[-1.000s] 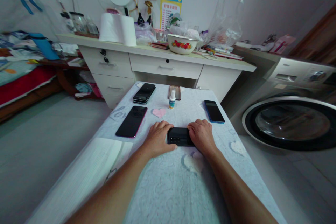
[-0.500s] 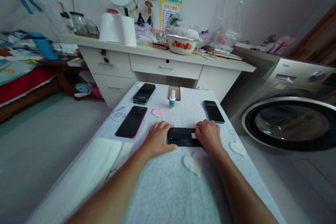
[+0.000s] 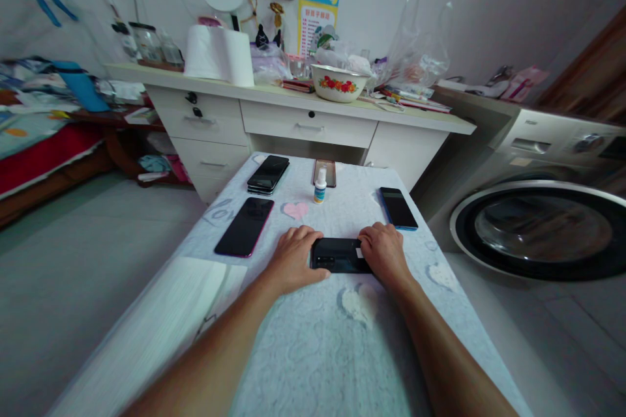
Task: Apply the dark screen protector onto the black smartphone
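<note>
A black phone (image 3: 342, 255) lies back up on the cloth-covered table (image 3: 313, 352), its camera block at the left end and a small white label near the right. My left hand (image 3: 297, 259) grips its left end, thumb at the near edge and fingers at the far edge. Over the right end, my right hand (image 3: 384, 253) has its fingers curled on the phone, covering that end. Left of my hands lies a phone with a pink edge (image 3: 245, 227); to the right is one with a blue edge (image 3: 398, 207). A small white spray bottle (image 3: 320, 186) stands beyond the black phone.
Stacked phones (image 3: 268, 173) sit at the table's far left, and a brownish case (image 3: 330, 172) lies behind the bottle. A white desk (image 3: 308, 120) stands past the far edge. At the right is a washing machine (image 3: 542, 221).
My right hand has shifted slightly left along the black phone. My left hand and the phone have hardly moved.
</note>
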The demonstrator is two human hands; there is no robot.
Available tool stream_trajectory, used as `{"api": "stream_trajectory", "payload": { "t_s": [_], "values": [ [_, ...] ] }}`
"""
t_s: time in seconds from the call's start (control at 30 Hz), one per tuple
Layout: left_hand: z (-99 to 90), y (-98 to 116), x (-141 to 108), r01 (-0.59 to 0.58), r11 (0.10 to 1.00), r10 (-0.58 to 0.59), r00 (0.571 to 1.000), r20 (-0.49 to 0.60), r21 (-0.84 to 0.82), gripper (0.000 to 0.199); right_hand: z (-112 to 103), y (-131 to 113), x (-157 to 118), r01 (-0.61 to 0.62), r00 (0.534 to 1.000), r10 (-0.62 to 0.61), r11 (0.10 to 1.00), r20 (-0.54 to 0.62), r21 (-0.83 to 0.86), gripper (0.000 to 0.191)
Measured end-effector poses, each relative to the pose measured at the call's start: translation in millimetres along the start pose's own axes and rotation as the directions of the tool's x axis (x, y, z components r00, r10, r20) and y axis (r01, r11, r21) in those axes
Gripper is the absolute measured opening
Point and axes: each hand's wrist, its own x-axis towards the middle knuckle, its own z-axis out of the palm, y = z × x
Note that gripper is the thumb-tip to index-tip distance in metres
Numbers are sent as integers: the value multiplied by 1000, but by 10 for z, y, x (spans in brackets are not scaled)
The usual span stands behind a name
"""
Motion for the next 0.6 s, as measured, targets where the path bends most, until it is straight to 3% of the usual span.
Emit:
{"api": "stream_trajectory", "payload": {
  "t_s": [0.6],
  "values": [
    [5,7,4,7,1000,-7,1000,2,-2,60,9,-130,12,146,987,-151,986,62,83,23]
  ]
}}
